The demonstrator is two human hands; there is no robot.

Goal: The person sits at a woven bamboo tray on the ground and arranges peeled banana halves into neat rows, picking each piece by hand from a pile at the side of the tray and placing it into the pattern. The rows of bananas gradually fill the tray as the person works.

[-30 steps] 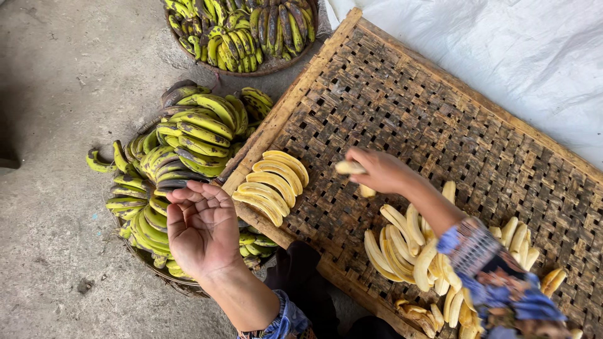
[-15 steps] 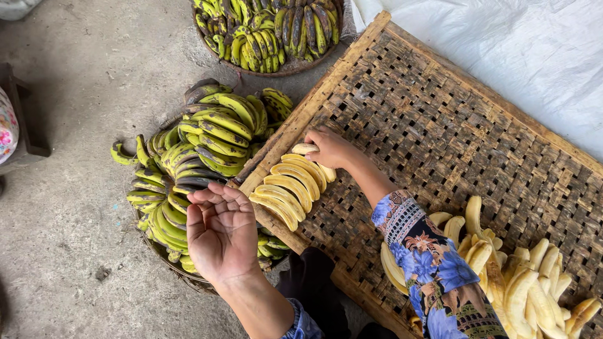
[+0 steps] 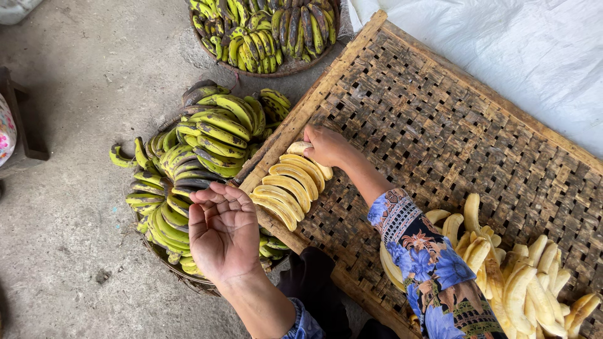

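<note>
**Peeled banana set at the end of a row on the woven rack**

Head view: The right hand (image 3: 326, 145) reaches across the woven bamboo rack (image 3: 440, 125) with its fingers closed around a peeled banana (image 3: 299, 147), which lies at the far end of a neat row of peeled bananas (image 3: 289, 188) near the rack's left edge. The left hand (image 3: 223, 229) hovers palm-up over a basket, fingers loosely curled and apart, holding nothing.

The peeled fruit looks pale, soft and light; without its skin it is likely slippery and easily bruised or snapped, so a gentle hold around the thick middle, rather than a pinch at the tip, would suit it best.

Containers: the near basket (image 3: 182, 276) under the left hand is heaped with unpeeled bananas (image 3: 207, 135), green-yellow with dark blotches, still in bunches. A second round basket (image 3: 276, 68) at the top edge holds more of the same. The rack also carries a loose pile of peeled bananas (image 3: 527, 282) at lower right, beside the patterned sleeve (image 3: 427, 263). Everything rests on a concrete floor (image 3: 81, 94); a white sheet (image 3: 515, 50) lies beyond the rack.
</note>
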